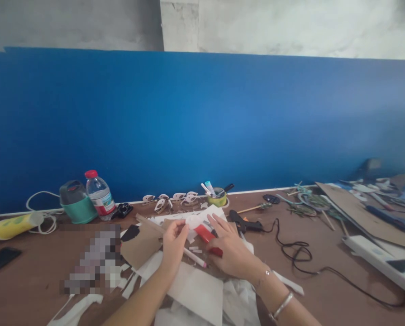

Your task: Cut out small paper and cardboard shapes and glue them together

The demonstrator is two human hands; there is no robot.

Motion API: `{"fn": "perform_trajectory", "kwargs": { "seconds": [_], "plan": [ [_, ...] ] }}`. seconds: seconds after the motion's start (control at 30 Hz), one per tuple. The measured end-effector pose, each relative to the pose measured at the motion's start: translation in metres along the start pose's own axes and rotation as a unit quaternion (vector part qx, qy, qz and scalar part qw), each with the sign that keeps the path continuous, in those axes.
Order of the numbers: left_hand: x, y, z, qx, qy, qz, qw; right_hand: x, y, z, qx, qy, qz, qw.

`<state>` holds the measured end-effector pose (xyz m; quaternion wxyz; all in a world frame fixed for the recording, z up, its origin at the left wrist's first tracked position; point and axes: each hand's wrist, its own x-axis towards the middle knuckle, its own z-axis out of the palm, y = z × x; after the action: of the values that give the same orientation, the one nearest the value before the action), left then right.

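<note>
My left hand [175,244] is closed, thumb and forefinger pinching the edge of a small white piece of paper [202,218]. My right hand [231,249] curls over a red tool [205,234], probably a utility knife, though its end is hidden under the palm. The fingertips of this hand also rest at the paper's right side. Below the hands lie a white marker with a pink tip [196,258] and tiny white strips [195,250]. A larger white sheet [198,287] lies between my forearms, and a piece of brown cardboard [139,246] is to the left.
A glue gun [251,224] with a black cord lies right of my hands. Behind stand a green pen holder [217,199] and several white leaf-like cutouts [178,197]. A water bottle [100,197] is at left, a power strip [382,262] at right, a phone [0,261] far left.
</note>
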<state>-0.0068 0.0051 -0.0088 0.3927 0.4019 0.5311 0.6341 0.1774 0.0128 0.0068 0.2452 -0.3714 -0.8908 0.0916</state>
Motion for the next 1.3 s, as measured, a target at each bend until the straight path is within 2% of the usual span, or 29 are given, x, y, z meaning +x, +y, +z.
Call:
{"fn": "perform_trajectory", "kwargs": {
  "seconds": [0.4, 0.5, 0.7, 0.8, 1.0, 1.3],
  "plan": [
    [0.003, -0.007, -0.002, -0.014, -0.005, 0.007, 1.000, 0.002, -0.005, 0.002, -0.027, -0.013, -0.030, 0.999],
    [0.003, -0.007, -0.002, -0.014, -0.002, 0.000, 1.000, 0.005, -0.005, 0.002, -0.022, 0.031, -0.016, 0.999],
    [0.002, -0.008, -0.001, 0.006, -0.034, 0.004, 0.999, 0.009, 0.006, 0.006, 0.056, 0.142, 0.084, 0.985],
    [0.001, -0.006, -0.001, 0.031, -0.050, 0.018, 0.998, 0.009, 0.007, 0.008, 0.066, 0.169, 0.093, 0.979],
    [-0.002, -0.003, 0.001, 0.035, -0.068, 0.011, 0.997, 0.009, -0.001, 0.010, 0.060, 0.175, 0.042, 0.982],
    [-0.001, -0.003, 0.003, 0.054, -0.079, 0.008, 0.995, 0.006, -0.005, 0.026, 0.126, 0.246, 0.150, 0.949]
  ]
}}
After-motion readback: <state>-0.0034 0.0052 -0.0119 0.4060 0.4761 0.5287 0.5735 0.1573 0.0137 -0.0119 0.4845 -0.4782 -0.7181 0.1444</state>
